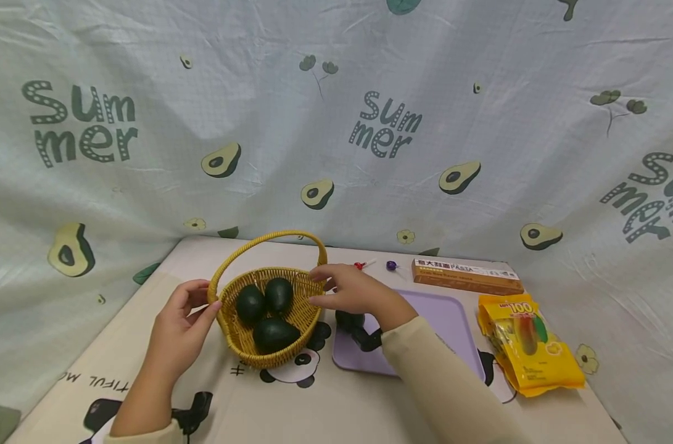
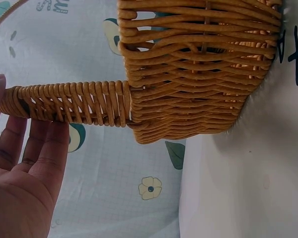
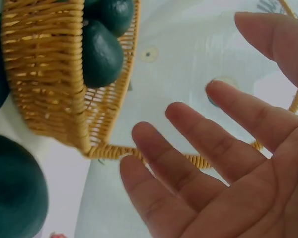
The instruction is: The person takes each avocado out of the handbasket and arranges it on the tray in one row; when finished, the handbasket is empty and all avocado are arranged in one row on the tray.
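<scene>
Both hands, the left hand (image 1: 183, 330) and the right hand (image 1: 351, 291), are bare, with no rings or gloves. Each arm wears a long cream-coloured fabric sleeve (image 1: 447, 382) of plain, smooth cloth ending at the wrist.

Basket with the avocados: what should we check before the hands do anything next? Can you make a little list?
1. Basket flat on the table: ok.
2. Three avocados inside the basket: ok.
3. Left hand touching the rim by the handle: ok.
4. Right hand gripping the basket: not ok, fingers open at the rim.
5. One avocado left on the purple tray: ok.
6. Handle firmly attached: cannot tell.
</scene>
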`<state>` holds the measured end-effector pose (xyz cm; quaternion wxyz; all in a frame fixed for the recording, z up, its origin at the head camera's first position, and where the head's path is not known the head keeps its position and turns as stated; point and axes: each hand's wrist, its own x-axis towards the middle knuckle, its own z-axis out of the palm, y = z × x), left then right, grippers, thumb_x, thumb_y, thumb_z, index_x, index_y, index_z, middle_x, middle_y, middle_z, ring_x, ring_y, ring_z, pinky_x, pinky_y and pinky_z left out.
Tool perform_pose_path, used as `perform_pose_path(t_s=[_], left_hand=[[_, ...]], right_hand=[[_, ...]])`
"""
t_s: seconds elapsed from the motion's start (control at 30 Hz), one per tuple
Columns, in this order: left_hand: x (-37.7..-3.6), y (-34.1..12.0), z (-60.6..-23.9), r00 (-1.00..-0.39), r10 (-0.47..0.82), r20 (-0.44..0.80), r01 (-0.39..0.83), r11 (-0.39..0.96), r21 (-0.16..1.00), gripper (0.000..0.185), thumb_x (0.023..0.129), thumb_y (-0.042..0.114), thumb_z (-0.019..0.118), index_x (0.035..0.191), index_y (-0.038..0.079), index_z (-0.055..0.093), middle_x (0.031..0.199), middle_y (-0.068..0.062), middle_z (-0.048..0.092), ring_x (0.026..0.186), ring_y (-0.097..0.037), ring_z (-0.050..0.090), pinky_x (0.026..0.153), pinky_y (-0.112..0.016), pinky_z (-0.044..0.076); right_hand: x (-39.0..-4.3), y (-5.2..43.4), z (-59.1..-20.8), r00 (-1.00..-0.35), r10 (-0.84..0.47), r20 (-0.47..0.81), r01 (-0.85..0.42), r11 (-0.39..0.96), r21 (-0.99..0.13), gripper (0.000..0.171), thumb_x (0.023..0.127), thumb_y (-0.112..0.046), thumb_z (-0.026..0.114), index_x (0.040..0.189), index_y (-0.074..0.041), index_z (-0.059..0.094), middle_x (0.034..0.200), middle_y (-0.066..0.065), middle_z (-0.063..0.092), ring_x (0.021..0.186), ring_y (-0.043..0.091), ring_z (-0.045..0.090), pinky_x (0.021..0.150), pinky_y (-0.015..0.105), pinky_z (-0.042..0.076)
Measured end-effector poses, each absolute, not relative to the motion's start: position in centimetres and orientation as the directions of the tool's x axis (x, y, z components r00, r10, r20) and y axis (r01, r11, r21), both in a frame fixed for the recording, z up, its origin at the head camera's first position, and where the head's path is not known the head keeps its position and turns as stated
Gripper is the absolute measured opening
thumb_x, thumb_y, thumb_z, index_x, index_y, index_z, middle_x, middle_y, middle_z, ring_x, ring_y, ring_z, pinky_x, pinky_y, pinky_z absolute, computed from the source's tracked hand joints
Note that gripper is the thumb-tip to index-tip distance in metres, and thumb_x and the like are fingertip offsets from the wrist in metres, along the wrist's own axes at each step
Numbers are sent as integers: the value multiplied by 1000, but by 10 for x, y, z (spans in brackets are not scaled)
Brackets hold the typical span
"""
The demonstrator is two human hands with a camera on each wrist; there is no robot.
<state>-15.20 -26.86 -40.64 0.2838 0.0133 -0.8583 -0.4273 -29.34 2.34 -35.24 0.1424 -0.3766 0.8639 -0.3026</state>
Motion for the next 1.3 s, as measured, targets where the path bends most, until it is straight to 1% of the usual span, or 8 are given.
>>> perform_pose_path(t_s=[0.17,0.3,0.43,0.57,0.63,0.9,1.1,1.3], left_hand=[[-153,-269,-407,-838,-267,475,212,644,735,38,100,9,67,134,6,53,122,-13,64,113,-18,63,87,1,44],[-153,-268,-407,-839,-269,473,212,640,739,38,99,8,67,134,6,52,121,-13,63,114,-25,64,87,1,43],[-151,-269,-405,-846,-264,463,213,629,748,38,99,9,68,135,7,53,122,-12,64,112,-11,62,87,2,43],[-149,-268,-406,-849,-260,460,216,623,752,40,98,9,70,135,8,54,122,-11,65,108,8,56,86,2,43],[-149,-268,-406,-845,-263,466,220,623,751,40,97,7,70,135,8,55,122,-11,66,106,13,53,85,2,43],[-149,-270,-403,-836,-262,483,231,631,741,40,97,9,71,134,7,56,122,-11,66,105,16,52,84,3,43],[-149,-271,-404,-836,-258,485,242,620,747,39,97,6,71,133,6,56,121,-13,67,105,15,53,84,1,44],[-150,-271,-406,-831,-256,493,257,610,749,38,97,6,71,132,5,56,120,-14,67,105,15,53,85,1,45]], right_hand=[[-295,8,-348,-658,-748,-81,-564,562,-605,53,93,-39,75,139,-16,62,137,3,66,121,21,64,102,38,56],[-299,-4,-350,-635,-764,-116,-576,568,-587,57,92,-41,76,141,-15,61,138,4,65,128,23,61,107,41,53],[-300,-16,-354,-609,-778,-153,-579,569,-584,59,91,-42,76,141,-13,61,141,7,64,133,24,57,111,43,49],[-298,-30,-357,-580,-794,-184,-602,570,-559,57,92,-42,75,139,-13,63,138,3,66,130,18,59,111,37,49],[-298,-36,-357,-562,-804,-194,-616,564,-550,57,91,-42,76,138,-13,64,135,1,67,127,16,60,110,35,50],[-299,-61,-361,-537,-799,-271,-597,587,-547,56,87,-45,80,136,-21,67,134,-6,67,127,11,59,108,33,50],[-295,-75,-360,-513,-783,-352,-552,615,-563,53,84,-43,84,131,-23,70,124,-10,69,108,8,64,94,29,57],[-295,-86,-364,-536,-716,-448,-484,695,-532,48,84,-40,85,128,-27,70,125,-10,67,110,14,64,83,44,62]])
